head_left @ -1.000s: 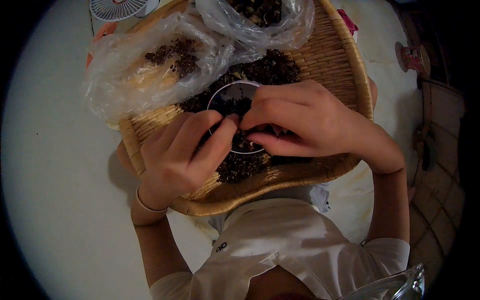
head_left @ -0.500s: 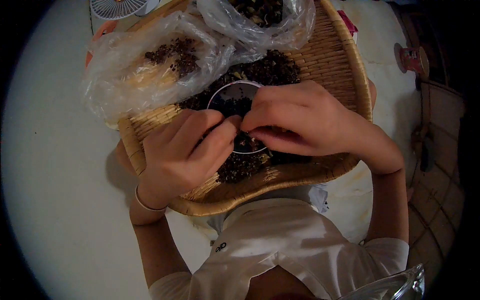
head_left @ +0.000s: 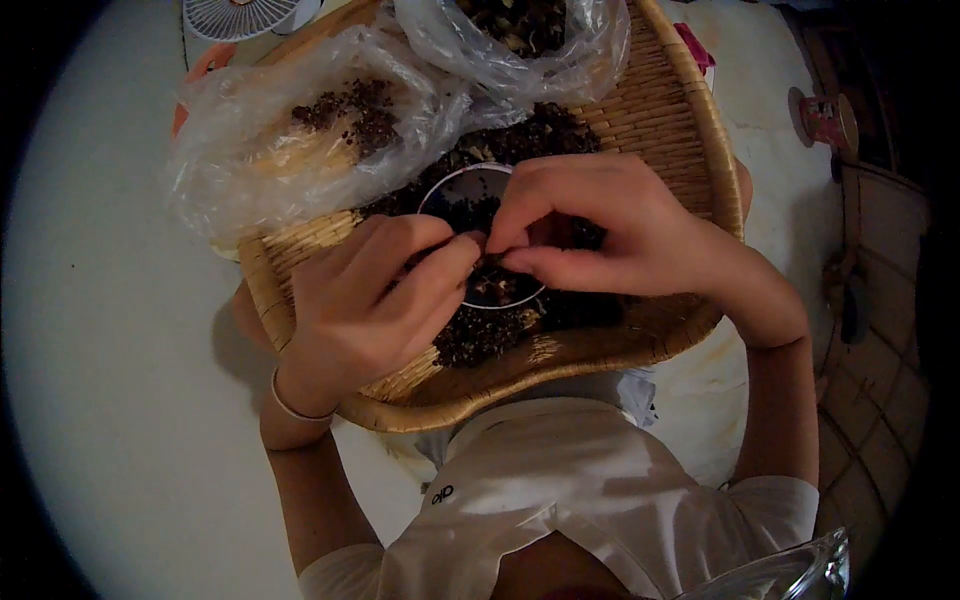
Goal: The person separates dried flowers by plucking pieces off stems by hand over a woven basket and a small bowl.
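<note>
My left hand (head_left: 365, 300) is closed in a pinch over a round, white-rimmed bowl (head_left: 462, 190) holding dark, seed-like bits. Opposite it, thumb and forefinger of my right hand (head_left: 625, 225) are pinched almost against the left fingertips. A tiny dark bit seems to sit between the fingertips, too small to name. The bowl stands in a woven basket (head_left: 665, 100), partly hidden by both hands. Around the bowl lie heaps of dark dried plant bits (head_left: 480, 338).
A clear plastic bag (head_left: 230, 170) with dark clusters lies on the basket's left. Another plastic bag (head_left: 600, 50) at the back holds dried pieces. A small white fan (head_left: 235, 15) is at the upper left, a reddish cup (head_left: 825, 120) at the right on the table (head_left: 110, 330).
My right hand's fingers have opened into a looser arch, thumb and forefinger still pinched. My left hand has barely moved. Basket and bags are as before.
</note>
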The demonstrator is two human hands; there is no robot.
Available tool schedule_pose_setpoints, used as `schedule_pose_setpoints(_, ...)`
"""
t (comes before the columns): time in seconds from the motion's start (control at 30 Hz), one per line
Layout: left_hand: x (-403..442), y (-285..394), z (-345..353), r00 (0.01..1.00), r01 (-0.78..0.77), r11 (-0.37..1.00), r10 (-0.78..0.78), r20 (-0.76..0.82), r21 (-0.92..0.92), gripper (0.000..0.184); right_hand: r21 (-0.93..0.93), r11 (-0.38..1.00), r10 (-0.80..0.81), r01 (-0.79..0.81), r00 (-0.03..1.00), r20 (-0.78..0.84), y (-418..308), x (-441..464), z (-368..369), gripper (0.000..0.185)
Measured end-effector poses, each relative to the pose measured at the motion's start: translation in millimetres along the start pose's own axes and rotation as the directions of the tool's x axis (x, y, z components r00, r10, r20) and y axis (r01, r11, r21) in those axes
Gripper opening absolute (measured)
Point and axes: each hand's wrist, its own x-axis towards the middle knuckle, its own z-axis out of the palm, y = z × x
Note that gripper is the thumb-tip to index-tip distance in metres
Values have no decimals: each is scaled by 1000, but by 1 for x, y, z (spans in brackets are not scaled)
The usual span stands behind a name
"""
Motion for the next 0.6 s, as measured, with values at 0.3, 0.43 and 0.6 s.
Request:
schedule_pose_setpoints(0.3,-3,-5,6,999,-21,1000,20,-41,-17,34,79,997,10,-9,1000,-12,5,3,1,12)
schedule_pose_setpoints(0.43,1,-1,4,999,50,999,-50,12,-11,30,187,979,88,-86,996,-6,8,2,3,12)
schedule_pose_setpoints(0.6,0,0,7,995,90,996,-90,30,-2,27,262,952,162,-160,987,13,9,1,6,12)
